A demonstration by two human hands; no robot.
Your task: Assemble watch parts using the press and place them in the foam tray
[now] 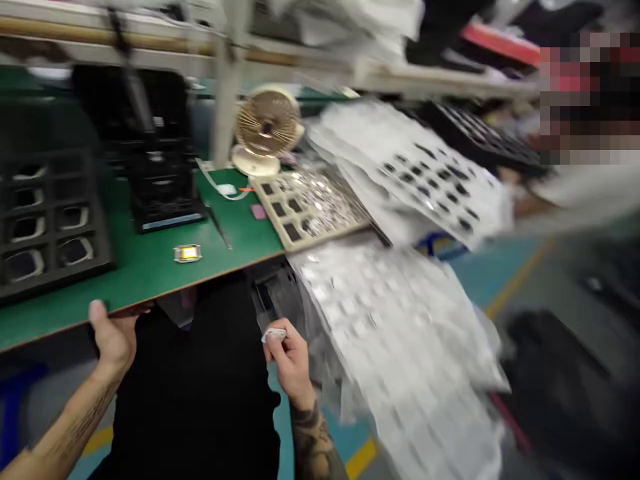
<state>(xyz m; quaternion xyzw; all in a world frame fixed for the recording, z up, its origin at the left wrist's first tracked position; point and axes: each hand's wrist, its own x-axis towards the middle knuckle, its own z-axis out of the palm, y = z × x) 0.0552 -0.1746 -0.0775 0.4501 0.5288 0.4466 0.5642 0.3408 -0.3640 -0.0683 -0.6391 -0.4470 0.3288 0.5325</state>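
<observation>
My left hand [114, 339] is at the front edge of the green tabletop [150, 267], thumb on top and fingers curled beneath, partly hidden. My right hand [290, 357] is closed in a pinch in front of the table, beside hanging clear plastic. Between its thumb and fingers is a small whitish piece [274, 335], too blurred to name. On the tabletop lies a small silver frame with a lit yellow-white middle [188, 253]. Tweezers [219, 227] rest to its right, near a black fixture [163, 160].
At left stands a black tray [103, 247] with several square framed parts. A beige tray [325, 237] holds many small shiny pieces, with a fan [267, 123] behind. White plastic sheets [400, 320] overhang the right side. Another person is at the far right, blurred.
</observation>
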